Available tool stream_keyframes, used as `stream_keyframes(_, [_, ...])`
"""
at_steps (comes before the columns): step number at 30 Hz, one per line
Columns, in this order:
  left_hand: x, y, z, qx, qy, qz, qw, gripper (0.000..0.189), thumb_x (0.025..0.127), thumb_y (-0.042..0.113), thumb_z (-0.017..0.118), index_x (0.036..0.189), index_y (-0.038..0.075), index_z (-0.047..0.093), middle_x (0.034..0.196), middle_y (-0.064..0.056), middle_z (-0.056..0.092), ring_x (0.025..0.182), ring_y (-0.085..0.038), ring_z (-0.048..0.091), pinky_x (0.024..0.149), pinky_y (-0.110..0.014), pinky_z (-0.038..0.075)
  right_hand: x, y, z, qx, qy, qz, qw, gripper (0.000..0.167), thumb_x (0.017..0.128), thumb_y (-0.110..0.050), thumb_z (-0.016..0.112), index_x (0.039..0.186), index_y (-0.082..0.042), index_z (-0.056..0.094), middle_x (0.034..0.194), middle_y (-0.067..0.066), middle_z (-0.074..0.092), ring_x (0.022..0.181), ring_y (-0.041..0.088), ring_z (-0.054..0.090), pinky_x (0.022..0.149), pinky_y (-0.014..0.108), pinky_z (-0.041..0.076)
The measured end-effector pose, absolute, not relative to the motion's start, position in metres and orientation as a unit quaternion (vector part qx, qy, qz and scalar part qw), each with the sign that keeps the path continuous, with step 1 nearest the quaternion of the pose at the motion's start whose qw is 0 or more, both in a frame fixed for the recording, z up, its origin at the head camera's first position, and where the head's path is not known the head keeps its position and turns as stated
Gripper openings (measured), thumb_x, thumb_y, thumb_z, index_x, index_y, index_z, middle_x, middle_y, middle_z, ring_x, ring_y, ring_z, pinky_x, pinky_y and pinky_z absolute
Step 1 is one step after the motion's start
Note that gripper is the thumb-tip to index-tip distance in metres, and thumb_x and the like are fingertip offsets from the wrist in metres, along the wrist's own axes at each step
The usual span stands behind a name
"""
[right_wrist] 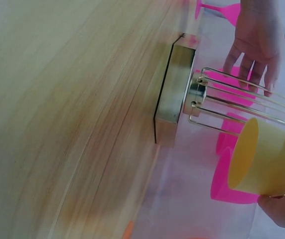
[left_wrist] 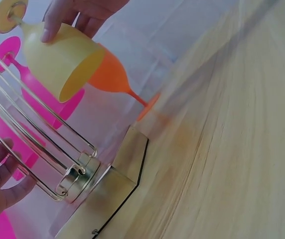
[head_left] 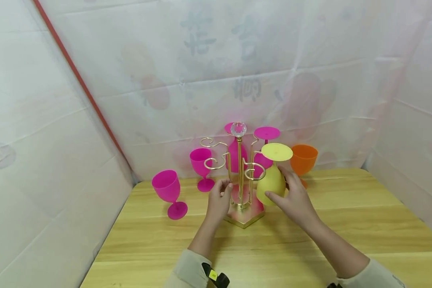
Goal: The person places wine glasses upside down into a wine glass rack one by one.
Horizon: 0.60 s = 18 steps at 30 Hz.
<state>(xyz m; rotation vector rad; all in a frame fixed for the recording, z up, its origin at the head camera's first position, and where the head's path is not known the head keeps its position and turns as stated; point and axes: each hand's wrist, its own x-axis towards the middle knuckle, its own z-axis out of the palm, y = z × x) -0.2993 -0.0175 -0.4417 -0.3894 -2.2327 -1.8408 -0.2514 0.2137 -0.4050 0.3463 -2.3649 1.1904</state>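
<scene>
A gold wire goblet rack with a crystal knob stands on the table. My right hand grips the bowl of a yellow goblet, held upside down beside the rack's right hooks, its mouth tilted. In the left wrist view the yellow goblet's foot is up by the hook end. Loosely extended fingers of my left hand rest at the left wires, low near the base. Two pink goblets, one at the back and one at the right, hang upside down on the rack.
Two pink goblets stand upright on the left, one nearer and one farther. An orange goblet stands at the back right, behind my right hand. White printed sheeting encloses the wooden table at the back and sides.
</scene>
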Motion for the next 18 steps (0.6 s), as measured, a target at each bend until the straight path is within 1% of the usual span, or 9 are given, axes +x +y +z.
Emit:
stream_keyframes(4, [-0.3062, -0.0190, -0.4511, -0.132, -0.764, -0.621, 0.118, 0.027, 0.103, 0.020, 0.051, 0.118, 0.000, 0.061, 0.107, -0.021, 0.065, 0.093, -0.028, 0.061, 0.071, -0.023, 0.050, -0.2509, 0.2128, -0.4048, 0.129, -0.861, 0.433, 0.234, 0.084, 0.082, -0.023, 0.081, 0.148, 0.001, 0.035, 0.144, 0.018, 0.043, 0.125, 0.035, 0.049, 0.100, 0.056, 0.046])
stream_keyframes(6, [-0.3073, -0.0196, -0.4501, -0.134, -0.764, -0.620, 0.119, 0.028, 0.103, 0.021, 0.051, 0.118, 0.000, 0.061, 0.108, -0.020, 0.065, 0.093, -0.032, 0.062, 0.070, -0.022, 0.050, -0.2518, 0.2124, -0.4031, 0.133, -0.860, 0.431, 0.238, 0.084, 0.082, -0.023, 0.081, 0.148, 0.001, 0.035, 0.145, 0.018, 0.043, 0.126, 0.034, 0.049, 0.100, 0.055, 0.046])
stream_keyframes(8, [-0.3081, -0.0204, -0.4480, -0.137, -0.766, -0.617, 0.121, 0.029, 0.103, 0.023, 0.051, 0.118, 0.001, 0.061, 0.109, -0.017, 0.066, 0.096, -0.032, 0.063, 0.072, -0.022, 0.051, -0.2530, 0.2120, -0.4006, 0.137, -0.859, 0.430, 0.241, 0.084, 0.082, -0.022, 0.081, 0.148, 0.001, 0.035, 0.145, 0.017, 0.043, 0.126, 0.034, 0.049, 0.100, 0.055, 0.046])
stream_keyframes(10, [-0.3085, -0.0211, -0.4454, -0.141, -0.766, -0.614, 0.126, 0.028, 0.103, 0.022, 0.051, 0.117, 0.000, 0.061, 0.108, -0.016, 0.067, 0.096, -0.031, 0.064, 0.071, -0.025, 0.054, -0.2534, 0.2115, -0.3985, 0.137, -0.859, 0.429, 0.243, 0.085, 0.082, -0.023, 0.081, 0.149, 0.000, 0.035, 0.145, 0.017, 0.043, 0.126, 0.034, 0.049, 0.101, 0.055, 0.046])
stream_keyframes(13, [-0.3071, -0.0220, -0.4443, -0.145, -0.765, -0.615, 0.128, 0.024, 0.102, 0.019, 0.052, 0.114, 0.001, 0.062, 0.105, -0.017, 0.067, 0.091, -0.029, 0.063, 0.069, -0.031, 0.056, -0.2526, 0.2118, -0.3983, 0.132, -0.861, 0.428, 0.243, 0.084, 0.081, -0.022, 0.081, 0.148, 0.000, 0.036, 0.145, 0.019, 0.043, 0.125, 0.035, 0.049, 0.100, 0.057, 0.046])
stream_keyframes(16, [-0.3052, -0.0223, -0.4471, -0.150, -0.757, -0.623, 0.126, 0.020, 0.102, 0.014, 0.052, 0.112, -0.001, 0.061, 0.104, -0.021, 0.066, 0.088, -0.032, 0.062, 0.069, -0.039, 0.058, -0.2506, 0.2124, -0.4004, 0.130, -0.862, 0.428, 0.238, 0.084, 0.081, -0.022, 0.081, 0.148, 0.001, 0.036, 0.146, 0.019, 0.043, 0.125, 0.035, 0.049, 0.100, 0.057, 0.046])
stream_keyframes(18, [-0.3043, -0.0227, -0.4489, -0.151, -0.757, -0.623, 0.125, 0.020, 0.102, 0.014, 0.051, 0.112, 0.000, 0.061, 0.102, -0.021, 0.065, 0.087, -0.034, 0.061, 0.069, -0.039, 0.057, -0.2497, 0.2126, -0.4015, 0.133, -0.863, 0.426, 0.237, 0.084, 0.081, -0.023, 0.081, 0.148, 0.001, 0.036, 0.146, 0.019, 0.043, 0.125, 0.035, 0.050, 0.100, 0.056, 0.046])
